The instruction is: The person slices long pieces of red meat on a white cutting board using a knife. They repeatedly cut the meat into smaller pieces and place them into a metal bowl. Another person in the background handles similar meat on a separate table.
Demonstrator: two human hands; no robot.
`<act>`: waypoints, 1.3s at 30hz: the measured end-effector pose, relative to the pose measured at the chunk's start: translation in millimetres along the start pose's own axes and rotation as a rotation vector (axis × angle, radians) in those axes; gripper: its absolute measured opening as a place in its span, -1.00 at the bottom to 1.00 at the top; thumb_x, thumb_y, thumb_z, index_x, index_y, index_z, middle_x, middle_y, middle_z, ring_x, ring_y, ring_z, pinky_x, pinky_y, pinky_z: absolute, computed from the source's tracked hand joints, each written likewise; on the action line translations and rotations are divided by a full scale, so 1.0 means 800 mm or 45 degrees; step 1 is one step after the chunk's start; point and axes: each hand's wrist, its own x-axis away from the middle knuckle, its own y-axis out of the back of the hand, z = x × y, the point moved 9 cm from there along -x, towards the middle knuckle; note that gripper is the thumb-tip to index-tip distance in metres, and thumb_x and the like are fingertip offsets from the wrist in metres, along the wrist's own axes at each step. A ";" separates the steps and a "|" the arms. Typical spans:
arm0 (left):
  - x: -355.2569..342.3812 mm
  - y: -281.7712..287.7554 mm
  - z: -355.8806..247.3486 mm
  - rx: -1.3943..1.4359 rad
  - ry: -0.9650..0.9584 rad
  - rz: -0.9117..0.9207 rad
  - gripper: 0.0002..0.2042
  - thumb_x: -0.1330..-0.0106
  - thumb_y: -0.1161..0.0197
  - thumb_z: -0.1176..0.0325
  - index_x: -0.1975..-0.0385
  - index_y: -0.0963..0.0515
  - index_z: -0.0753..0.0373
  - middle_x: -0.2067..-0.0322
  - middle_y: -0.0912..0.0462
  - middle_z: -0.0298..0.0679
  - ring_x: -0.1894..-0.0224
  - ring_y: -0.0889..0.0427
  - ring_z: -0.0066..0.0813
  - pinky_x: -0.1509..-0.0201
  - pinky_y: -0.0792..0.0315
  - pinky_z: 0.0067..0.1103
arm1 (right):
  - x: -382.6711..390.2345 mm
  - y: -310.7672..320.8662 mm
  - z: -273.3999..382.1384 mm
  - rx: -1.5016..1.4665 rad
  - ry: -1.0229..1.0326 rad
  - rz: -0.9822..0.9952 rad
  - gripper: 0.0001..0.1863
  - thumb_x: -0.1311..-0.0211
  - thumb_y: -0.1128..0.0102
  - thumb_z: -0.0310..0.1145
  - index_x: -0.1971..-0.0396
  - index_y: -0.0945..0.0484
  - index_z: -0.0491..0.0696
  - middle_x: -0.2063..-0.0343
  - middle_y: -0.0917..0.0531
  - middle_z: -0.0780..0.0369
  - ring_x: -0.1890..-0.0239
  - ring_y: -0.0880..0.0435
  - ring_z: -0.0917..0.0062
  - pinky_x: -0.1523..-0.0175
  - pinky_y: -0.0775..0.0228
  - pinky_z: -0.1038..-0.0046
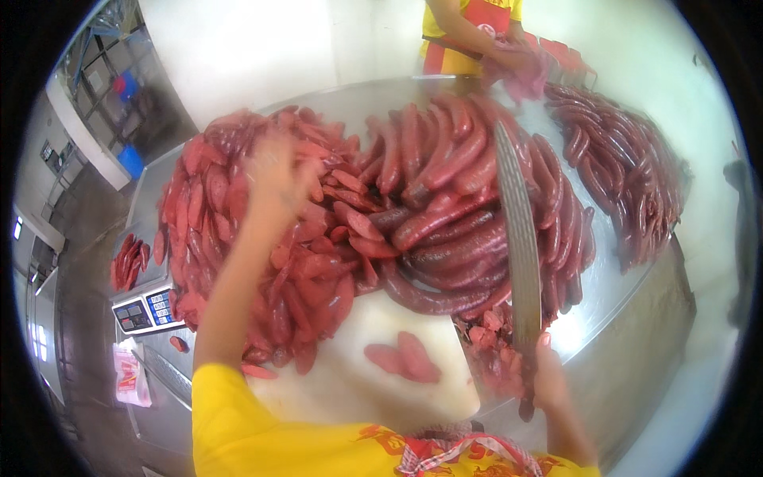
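My left hand [278, 171], blurred by motion, is over the large heap of red sausage slices [207, 199]; its fingers are too smeared to read. My right hand [542, 378] grips a long knife [517, 238] by the handle, with the blade raised beside the pile of whole dark-red sausages [445, 222]. A few cut slices [404, 358] lie on the white cutting board [445, 401] below the heaps. Small red scraps [493, 342] sit just right of the board, near the knife.
The metal table [596, 286] holds another sausage pile [616, 167] at right and a scale [143, 310], small slice pile [129, 262] and plastic bag [131, 374] at left. A co-worker [461, 32] holds a pink cloth [517, 75] at the far edge, near white walls.
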 end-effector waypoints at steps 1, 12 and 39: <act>0.045 -0.031 -0.038 0.431 0.039 0.544 -0.63 -0.20 -0.25 0.16 0.08 -0.48 0.24 0.08 -0.53 -0.01 -0.03 -0.44 0.02 -0.16 -0.25 -0.16 | 0.006 0.012 -0.015 -0.037 -0.074 -0.059 -0.13 -0.28 0.42 0.44 0.58 -0.47 -0.15 0.77 -0.46 0.26 0.76 -0.41 0.58 0.62 -0.26 0.55; 0.310 -0.021 -0.272 0.667 -0.721 0.543 -0.76 -0.20 -0.27 0.13 0.25 -0.55 0.10 0.46 -0.56 -0.24 0.30 -0.62 -0.28 0.17 -0.47 -0.29 | 0.027 0.002 -0.032 0.018 0.042 0.098 -0.18 -0.29 0.34 0.41 0.55 -0.49 -0.14 0.73 -0.47 0.28 0.73 -0.41 0.60 0.60 -0.24 0.55; 0.051 -0.228 -0.083 -0.024 -0.494 1.068 -0.58 -0.41 0.12 0.05 0.16 -0.61 0.24 0.10 -0.61 0.00 -0.04 -0.53 -0.04 -0.18 -0.24 -0.13 | -0.010 0.016 -0.048 -0.012 -0.105 -0.006 -0.16 -0.32 0.38 0.38 0.53 -0.51 -0.17 0.73 -0.49 0.25 0.73 -0.42 0.59 0.59 -0.25 0.56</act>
